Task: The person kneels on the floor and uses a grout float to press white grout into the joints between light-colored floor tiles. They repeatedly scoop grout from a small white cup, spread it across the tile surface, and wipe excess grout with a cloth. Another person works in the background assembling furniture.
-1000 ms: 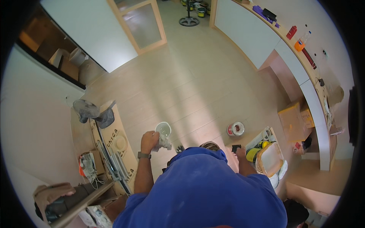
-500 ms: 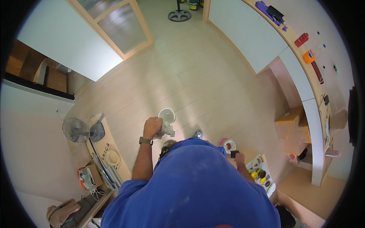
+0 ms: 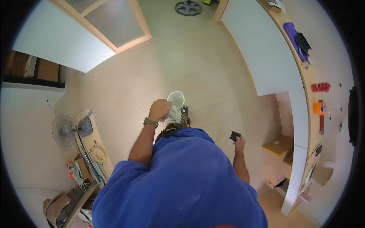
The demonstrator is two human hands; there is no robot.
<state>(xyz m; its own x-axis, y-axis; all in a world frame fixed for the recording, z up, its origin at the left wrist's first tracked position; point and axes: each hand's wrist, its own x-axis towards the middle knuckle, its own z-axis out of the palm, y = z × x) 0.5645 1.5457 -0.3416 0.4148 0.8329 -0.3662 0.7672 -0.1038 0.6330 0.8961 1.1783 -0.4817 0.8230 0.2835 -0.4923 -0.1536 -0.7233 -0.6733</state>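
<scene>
My left hand (image 3: pixel 159 109), with a watch on its wrist, is closed at the near left side of a white tub (image 3: pixel 176 99). The tub's round mouth faces up, and a crumpled pale rag (image 3: pixel 174 114) hangs between the hand and its near side. Out to the right, my right hand (image 3: pixel 239 143) grips a small flat black piece (image 3: pixel 235 135) by its near edge. What kind of tool it is, I cannot make out. My foot (image 3: pixel 184 110) in a dark shoe shows just past the rag.
A standing fan (image 3: pixel 66 130) and a wooden board (image 3: pixel 91 129) are at the left. A long counter (image 3: pixel 300 72) curves along the right, with an orange bottle (image 3: pixel 320 108) on top and a cardboard box (image 3: pixel 279 146) below. Ahead is a glazed wooden door (image 3: pixel 116 24).
I have moved forward over the floor. My right hand has swung out ahead with the black piece. The red-rimmed tub and the paint pots at the right have gone out of view.
</scene>
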